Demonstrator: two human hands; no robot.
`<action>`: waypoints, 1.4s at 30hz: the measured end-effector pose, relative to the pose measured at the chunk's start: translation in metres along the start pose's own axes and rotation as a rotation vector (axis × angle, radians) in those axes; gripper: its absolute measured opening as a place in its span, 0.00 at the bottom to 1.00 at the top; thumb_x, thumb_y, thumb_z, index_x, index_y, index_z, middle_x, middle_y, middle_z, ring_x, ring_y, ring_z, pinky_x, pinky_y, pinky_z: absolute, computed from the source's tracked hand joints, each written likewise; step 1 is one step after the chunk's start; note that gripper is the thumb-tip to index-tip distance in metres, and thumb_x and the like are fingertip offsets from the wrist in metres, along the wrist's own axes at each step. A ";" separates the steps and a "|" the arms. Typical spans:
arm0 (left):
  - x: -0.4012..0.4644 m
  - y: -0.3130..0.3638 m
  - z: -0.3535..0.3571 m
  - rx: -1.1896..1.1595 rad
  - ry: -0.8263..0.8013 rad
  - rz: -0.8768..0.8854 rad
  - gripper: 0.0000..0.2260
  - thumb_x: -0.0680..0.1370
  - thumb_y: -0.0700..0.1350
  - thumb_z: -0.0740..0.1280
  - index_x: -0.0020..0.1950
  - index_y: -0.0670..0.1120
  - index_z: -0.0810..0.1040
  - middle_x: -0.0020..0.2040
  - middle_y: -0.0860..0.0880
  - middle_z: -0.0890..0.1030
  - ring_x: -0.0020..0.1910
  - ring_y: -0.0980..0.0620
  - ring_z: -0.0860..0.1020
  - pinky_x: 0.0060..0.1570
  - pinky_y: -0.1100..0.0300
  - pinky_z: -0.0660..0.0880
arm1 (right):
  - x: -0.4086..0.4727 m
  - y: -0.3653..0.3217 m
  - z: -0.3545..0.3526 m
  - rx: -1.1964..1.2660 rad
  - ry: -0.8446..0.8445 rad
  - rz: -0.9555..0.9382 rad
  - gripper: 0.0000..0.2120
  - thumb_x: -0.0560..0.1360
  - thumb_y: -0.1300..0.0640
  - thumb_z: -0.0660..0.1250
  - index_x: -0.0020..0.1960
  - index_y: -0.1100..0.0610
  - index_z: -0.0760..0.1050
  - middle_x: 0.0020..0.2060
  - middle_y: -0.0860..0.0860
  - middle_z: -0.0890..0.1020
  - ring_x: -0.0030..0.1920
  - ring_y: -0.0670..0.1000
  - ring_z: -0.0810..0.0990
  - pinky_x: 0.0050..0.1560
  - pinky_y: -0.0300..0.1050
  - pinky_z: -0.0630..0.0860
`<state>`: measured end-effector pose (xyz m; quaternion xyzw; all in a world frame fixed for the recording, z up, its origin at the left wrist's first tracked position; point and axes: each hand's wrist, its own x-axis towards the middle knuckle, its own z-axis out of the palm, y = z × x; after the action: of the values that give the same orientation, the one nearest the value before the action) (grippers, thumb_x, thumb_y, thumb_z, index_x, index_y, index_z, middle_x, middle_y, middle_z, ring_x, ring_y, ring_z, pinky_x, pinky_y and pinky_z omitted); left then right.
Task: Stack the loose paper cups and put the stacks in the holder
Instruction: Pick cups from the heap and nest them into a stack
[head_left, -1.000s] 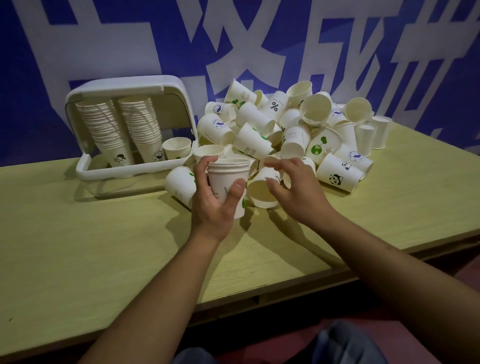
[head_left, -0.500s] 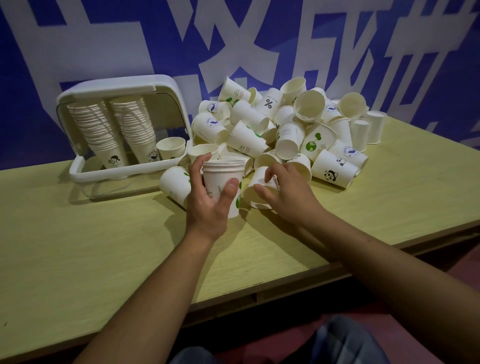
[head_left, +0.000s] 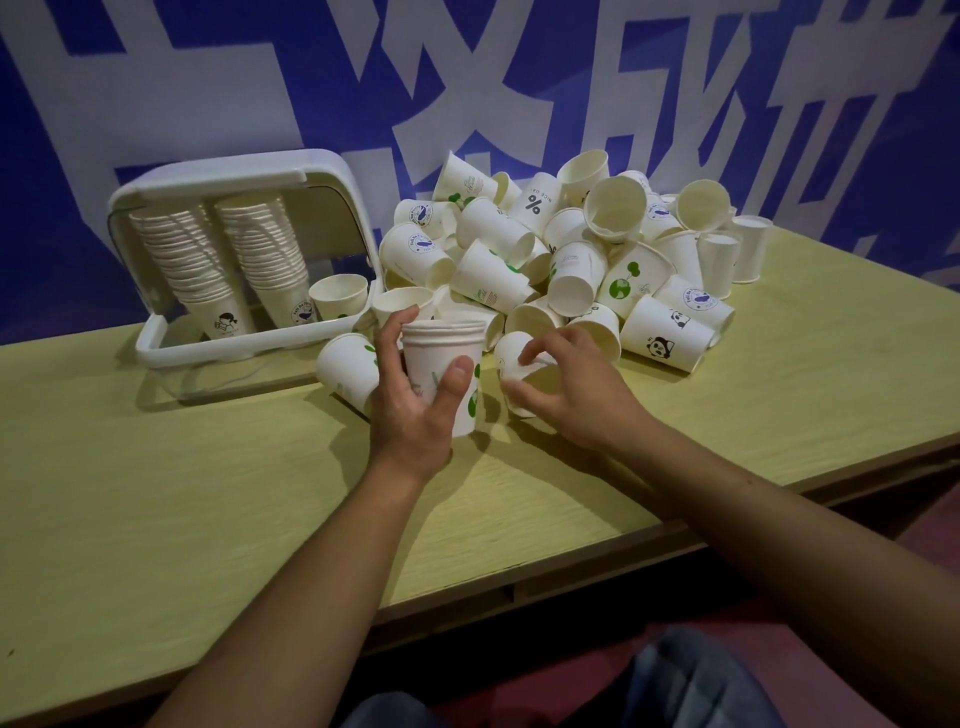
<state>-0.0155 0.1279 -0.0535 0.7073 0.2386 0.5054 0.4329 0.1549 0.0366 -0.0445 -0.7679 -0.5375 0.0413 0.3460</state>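
Left hand (head_left: 415, 410) grips cup stack (head_left: 448, 364); right hand (head_left: 576, 400) pinches loose cup (head_left: 519, 358).

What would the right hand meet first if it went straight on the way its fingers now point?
The right hand already grips a lying cup. Going on leftward, it would probably meet the small cup stack held by the left hand, though depth is unclear.

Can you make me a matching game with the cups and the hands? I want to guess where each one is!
Things:
1. left hand
2. right hand
3. panda cup
4. holder

Places:
A. lying at the pile's right edge
B. gripping a short upright stack
C. holding two tall stacks inside
D. curled round a tipped cup

Pairs: 1-B, 2-D, 3-A, 4-C
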 end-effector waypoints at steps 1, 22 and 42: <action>0.000 0.000 0.000 -0.009 -0.009 -0.006 0.26 0.72 0.63 0.68 0.66 0.73 0.62 0.59 0.71 0.75 0.55 0.52 0.81 0.50 0.43 0.83 | -0.001 0.001 0.001 -0.032 0.006 0.005 0.20 0.71 0.39 0.73 0.57 0.45 0.72 0.67 0.51 0.68 0.65 0.52 0.70 0.60 0.46 0.71; -0.012 0.000 0.006 0.059 -0.406 0.094 0.31 0.74 0.71 0.63 0.76 0.73 0.56 0.71 0.60 0.73 0.69 0.59 0.74 0.64 0.56 0.75 | -0.014 -0.018 -0.051 0.403 0.152 -0.211 0.16 0.77 0.47 0.61 0.64 0.46 0.72 0.59 0.46 0.76 0.58 0.45 0.76 0.47 0.37 0.78; 0.001 -0.009 -0.100 0.135 -0.007 0.107 0.26 0.75 0.69 0.64 0.72 0.73 0.62 0.70 0.52 0.75 0.65 0.52 0.78 0.59 0.45 0.79 | 0.041 -0.064 0.008 0.184 0.051 -0.117 0.19 0.79 0.46 0.66 0.68 0.48 0.72 0.62 0.48 0.77 0.56 0.47 0.78 0.52 0.45 0.74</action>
<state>-0.1068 0.1708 -0.0492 0.7486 0.2323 0.5080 0.3572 0.1179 0.0868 -0.0011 -0.7010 -0.5666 0.0507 0.4301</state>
